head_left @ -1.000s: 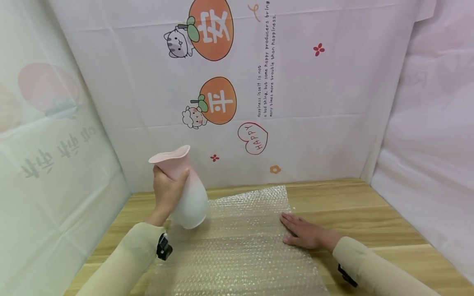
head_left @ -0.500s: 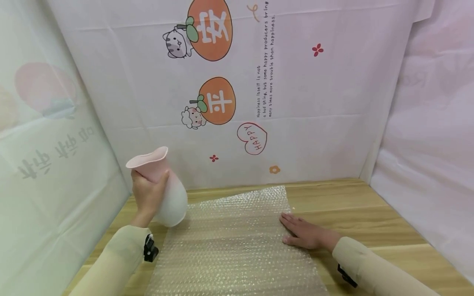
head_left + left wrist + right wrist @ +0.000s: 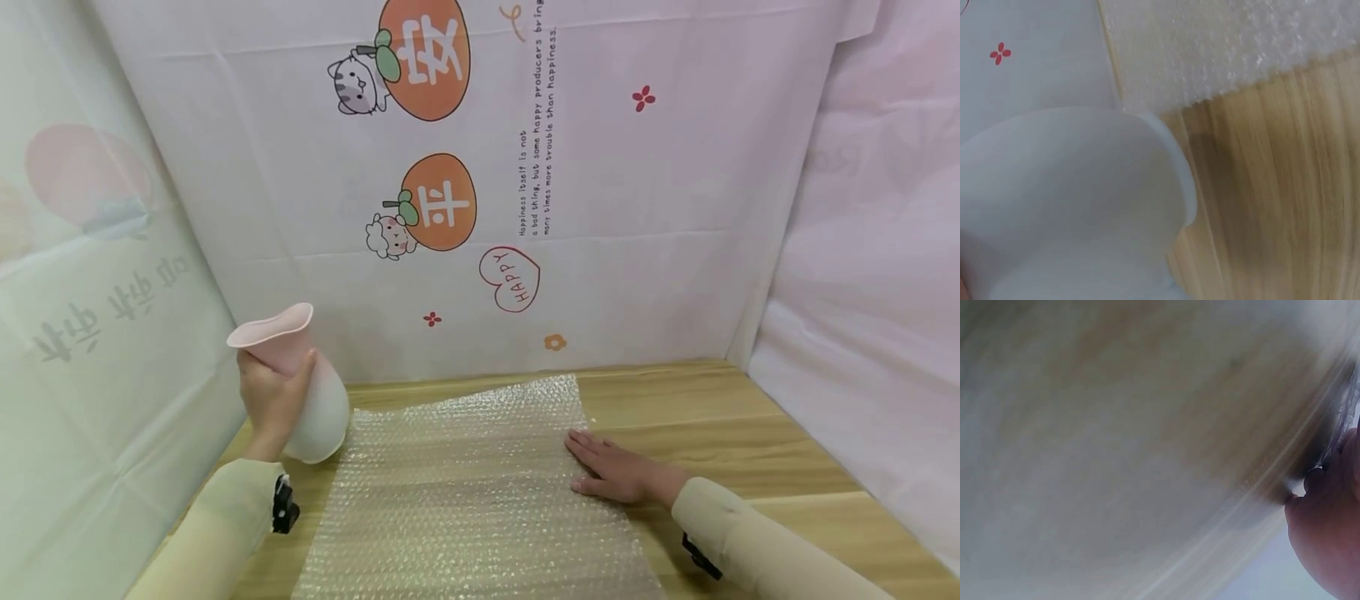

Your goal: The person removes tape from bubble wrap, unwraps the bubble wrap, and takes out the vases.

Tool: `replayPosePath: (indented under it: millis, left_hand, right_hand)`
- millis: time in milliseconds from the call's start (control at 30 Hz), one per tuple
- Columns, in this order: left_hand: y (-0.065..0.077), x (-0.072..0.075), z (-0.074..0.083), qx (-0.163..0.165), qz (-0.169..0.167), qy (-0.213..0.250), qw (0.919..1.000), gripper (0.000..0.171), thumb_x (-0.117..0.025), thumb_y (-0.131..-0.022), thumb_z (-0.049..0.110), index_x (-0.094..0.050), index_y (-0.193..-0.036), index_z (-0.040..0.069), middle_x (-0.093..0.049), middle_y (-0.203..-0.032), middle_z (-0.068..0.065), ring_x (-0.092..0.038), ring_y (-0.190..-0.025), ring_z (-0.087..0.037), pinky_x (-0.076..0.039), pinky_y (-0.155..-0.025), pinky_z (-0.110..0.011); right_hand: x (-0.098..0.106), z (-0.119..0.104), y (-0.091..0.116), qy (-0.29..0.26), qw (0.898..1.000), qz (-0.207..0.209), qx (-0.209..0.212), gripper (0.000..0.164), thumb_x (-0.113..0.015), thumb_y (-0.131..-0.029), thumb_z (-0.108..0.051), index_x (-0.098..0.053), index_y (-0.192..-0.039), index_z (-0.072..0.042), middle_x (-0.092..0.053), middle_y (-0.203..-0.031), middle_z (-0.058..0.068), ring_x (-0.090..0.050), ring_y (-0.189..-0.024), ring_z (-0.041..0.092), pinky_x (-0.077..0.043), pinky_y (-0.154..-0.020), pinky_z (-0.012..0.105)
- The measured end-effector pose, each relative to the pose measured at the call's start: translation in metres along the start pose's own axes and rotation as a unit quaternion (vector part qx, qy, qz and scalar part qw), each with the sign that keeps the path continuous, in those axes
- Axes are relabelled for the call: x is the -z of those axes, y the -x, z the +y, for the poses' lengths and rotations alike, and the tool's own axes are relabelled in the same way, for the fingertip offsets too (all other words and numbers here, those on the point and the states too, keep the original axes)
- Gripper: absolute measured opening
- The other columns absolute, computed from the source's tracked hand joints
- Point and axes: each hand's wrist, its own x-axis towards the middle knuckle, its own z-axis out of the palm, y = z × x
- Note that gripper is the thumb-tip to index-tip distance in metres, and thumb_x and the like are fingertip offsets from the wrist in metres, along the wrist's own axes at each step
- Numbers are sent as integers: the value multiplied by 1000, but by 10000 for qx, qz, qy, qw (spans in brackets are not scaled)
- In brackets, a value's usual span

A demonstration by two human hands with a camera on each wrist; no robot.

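Observation:
A vase [image 3: 321, 412], pink at its wavy rim and white toward the base, leans in my left hand [image 3: 272, 400]. The fingers and thumb grip it round the neck, at the left side of the table. In the left wrist view the white body of the vase [image 3: 1079, 194] fills the lower left, its base edge near the bubble wrap. A sheet of clear bubble wrap [image 3: 465, 492] lies flat across the middle. My right hand [image 3: 618, 473] rests on its right edge with fingers extended. The right wrist view is blurred and shows part of that hand [image 3: 1325, 531].
The wooden table [image 3: 750, 450] runs back to a white printed cloth wall [image 3: 637, 250]. More cloth hangs at the left [image 3: 112, 333] and right sides. Both sleeves carry black wrist devices.
My left hand has carried the vase leftward, from over the bubble wrap's left part to beside its left edge. The right hand stays in place.

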Motion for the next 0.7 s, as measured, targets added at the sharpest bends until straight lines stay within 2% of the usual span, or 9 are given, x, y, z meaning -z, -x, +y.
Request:
replayPosePath:
  millis: [233, 467, 700]
  left_hand:
    - [-3, 9, -8, 6, 115, -170, 9998, 82, -80, -76, 28, -36, -138, -2, -54, -113, -25, -53, -100, -40, -39, -89, -55]
    - [-7, 15, -17, -161, 179, -198, 9995, 82, -81, -75, 28, -36, -137, -4, -52, -113, -25, -51, -99, -39, -38, -88, -53]
    - [-8, 22, -22, -25, 177, -236, 9996, 84, -81, -76, 27, -35, -140, -2, -52, -115, -25, -51, -101, -39, -38, -90, -53]
  right_hand:
    - [-1, 2, -1, 4, 10000, -44, -47, 80, -41, -100, -54, -21, -152, 3, -15, -158, 23, -13, -143, 39, -15, -111, 58]
    - [-2, 2, 0, -3, 10000, 15, -19, 79, -42, -100, -53, -21, -152, 3, -15, -157, 24, -13, -143, 40, -15, -111, 59]
    - [-1, 1, 0, -34, 10000, 8, 4, 79, -42, -100, -52, -21, -152, 4, -15, -157, 24, -13, -143, 41, -15, -110, 60]
